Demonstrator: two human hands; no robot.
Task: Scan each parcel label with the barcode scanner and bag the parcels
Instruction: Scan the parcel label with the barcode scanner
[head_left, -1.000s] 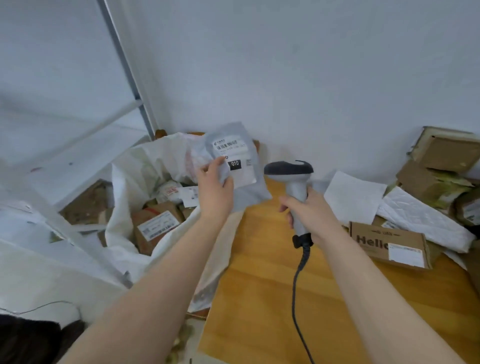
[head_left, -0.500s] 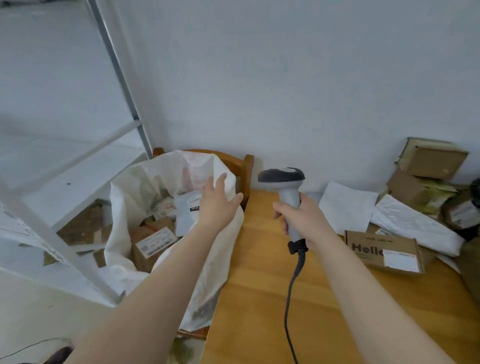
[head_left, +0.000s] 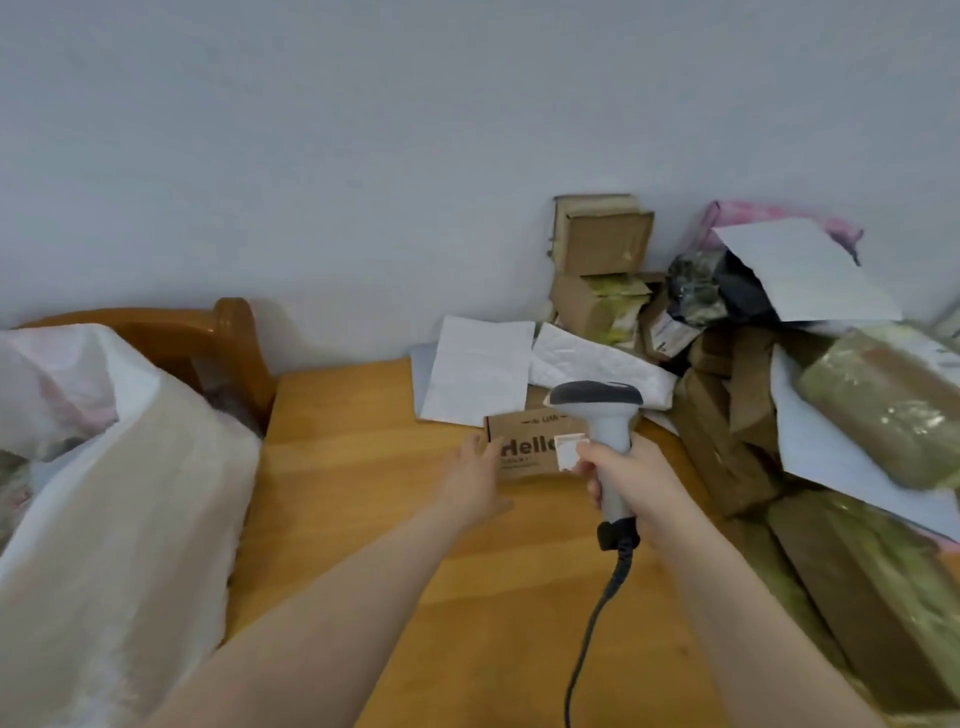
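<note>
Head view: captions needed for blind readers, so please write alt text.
The right hand grips a barcode scanner above a wooden table while the open left hand reaches toward a brown Hello box. Parcels are piled to the right; a white bag sits left.

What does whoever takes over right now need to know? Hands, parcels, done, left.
Left hand: open, empty, reaching for the Hello box; contact unclear.
Right hand: grips the barcode scanner by its handle, close to that box.
Things: the Hello box lies on the table in front of the white mailers. The pile of parcels sits at the right by the wall, the white sack at the table's left.
Done: the grey mailer held a second ago went into the sack.
Left: scan and bag the Hello box, then the mailers and the pile.
</note>
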